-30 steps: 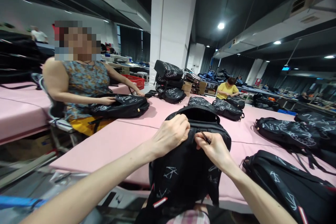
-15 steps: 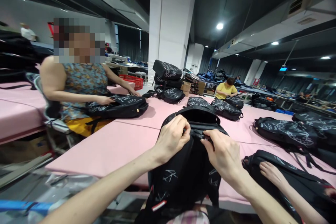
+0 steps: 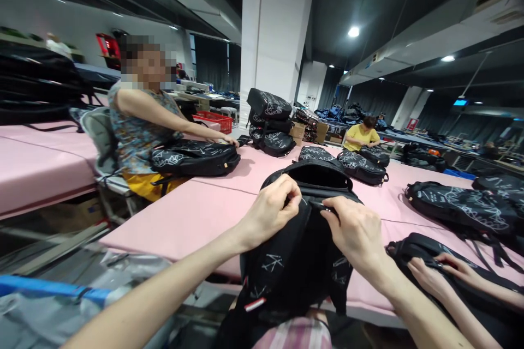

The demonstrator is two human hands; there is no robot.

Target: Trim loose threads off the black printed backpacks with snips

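Observation:
A black backpack (image 3: 297, 262) with white scribble prints stands upright in front of me, leaning on the table edge, its top compartment gaping. Above its left upper side, my left hand (image 3: 273, 204) is closed in a pinch; a faint pale line, perhaps a thread, shows by the fingertips. My right hand (image 3: 357, 229) is closed too, thumb and forefinger pinching a small dark piece with shiny specks at the backpack's upper front. What exactly that piece is, I cannot make out.
Pink-covered table (image 3: 172, 229) carries several more printed backpacks, including a stack (image 3: 270, 122) by the pillar. A co-worker (image 3: 143, 125) sits at left with a backpack (image 3: 196, 157). At right, another person's hands (image 3: 434, 275) work on a black backpack (image 3: 413, 245).
My view has turned slightly left. Both my hands keep their pinches at the backpack. The seated co-worker's arm reaches further over the bag; a second hand shows on the right-hand backpack.

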